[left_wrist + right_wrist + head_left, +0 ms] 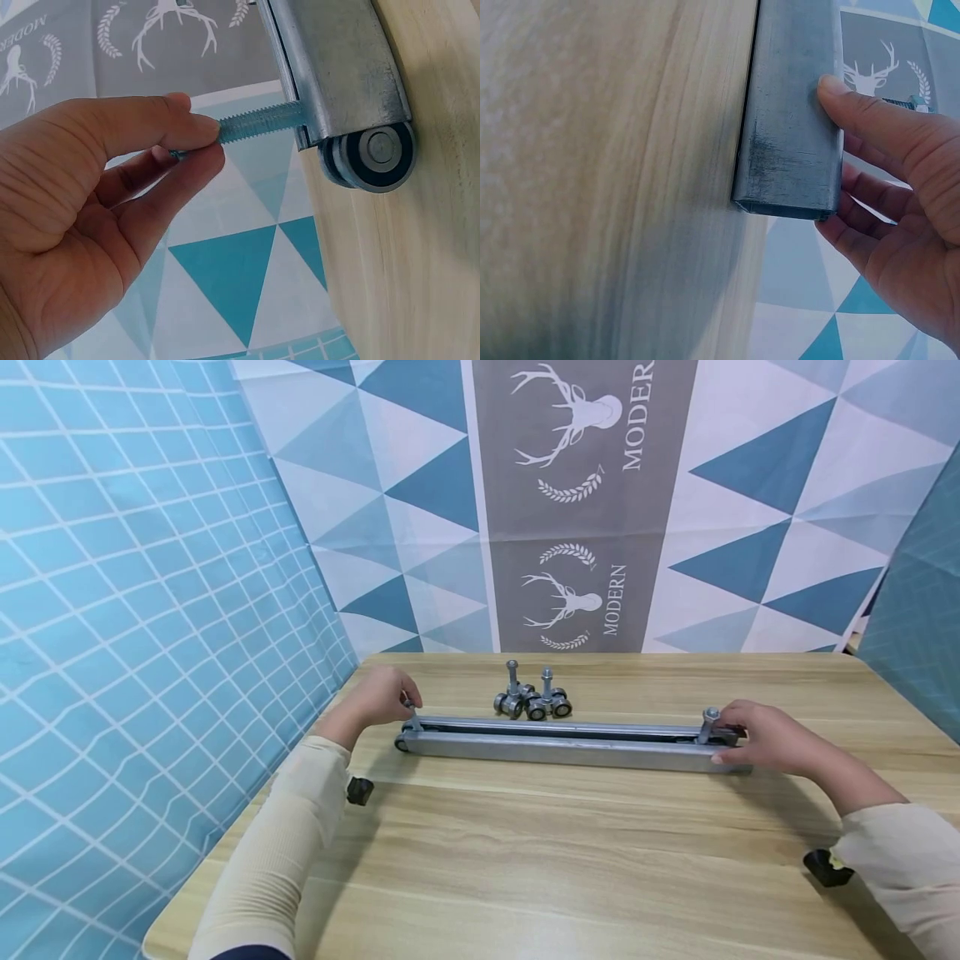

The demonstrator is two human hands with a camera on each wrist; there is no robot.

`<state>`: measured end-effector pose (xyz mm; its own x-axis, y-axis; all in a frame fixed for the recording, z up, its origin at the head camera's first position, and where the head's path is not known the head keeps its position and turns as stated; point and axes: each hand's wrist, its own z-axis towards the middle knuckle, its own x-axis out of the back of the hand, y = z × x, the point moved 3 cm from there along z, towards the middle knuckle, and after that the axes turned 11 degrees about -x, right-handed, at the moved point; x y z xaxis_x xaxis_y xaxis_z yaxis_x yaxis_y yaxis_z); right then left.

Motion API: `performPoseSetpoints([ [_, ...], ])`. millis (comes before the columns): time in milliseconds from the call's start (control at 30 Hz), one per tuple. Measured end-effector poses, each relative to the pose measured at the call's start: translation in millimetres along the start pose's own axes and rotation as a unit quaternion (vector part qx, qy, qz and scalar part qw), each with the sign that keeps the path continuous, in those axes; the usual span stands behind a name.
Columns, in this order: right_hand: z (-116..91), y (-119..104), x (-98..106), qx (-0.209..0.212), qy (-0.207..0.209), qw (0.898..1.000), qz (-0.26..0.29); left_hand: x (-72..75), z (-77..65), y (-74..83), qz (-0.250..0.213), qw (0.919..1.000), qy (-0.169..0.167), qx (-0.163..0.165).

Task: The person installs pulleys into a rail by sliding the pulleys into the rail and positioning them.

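Metal rail (555, 751) | hands (381, 695) (774, 739) at opposite ends | backdrop (573, 527) reads "MODERN"

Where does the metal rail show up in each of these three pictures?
Head: the metal rail lies crosswise, below and right of centre.
Left wrist: its left end, upper right.
Right wrist: its right end, top, right of centre.
Shared landmark: the grey deer-print panel.
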<state>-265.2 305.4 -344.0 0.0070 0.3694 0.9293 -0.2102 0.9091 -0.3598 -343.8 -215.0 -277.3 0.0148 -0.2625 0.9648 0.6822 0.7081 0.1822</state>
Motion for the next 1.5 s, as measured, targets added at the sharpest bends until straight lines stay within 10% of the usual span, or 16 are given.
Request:
performPoseSetpoints([
  [1500,-1.7,1.7,-2.5,-0.001,-0.004,1.0,0.014,-18.0,28.6,38.2,0.0,0.9984,-0.012,-0.055],
])
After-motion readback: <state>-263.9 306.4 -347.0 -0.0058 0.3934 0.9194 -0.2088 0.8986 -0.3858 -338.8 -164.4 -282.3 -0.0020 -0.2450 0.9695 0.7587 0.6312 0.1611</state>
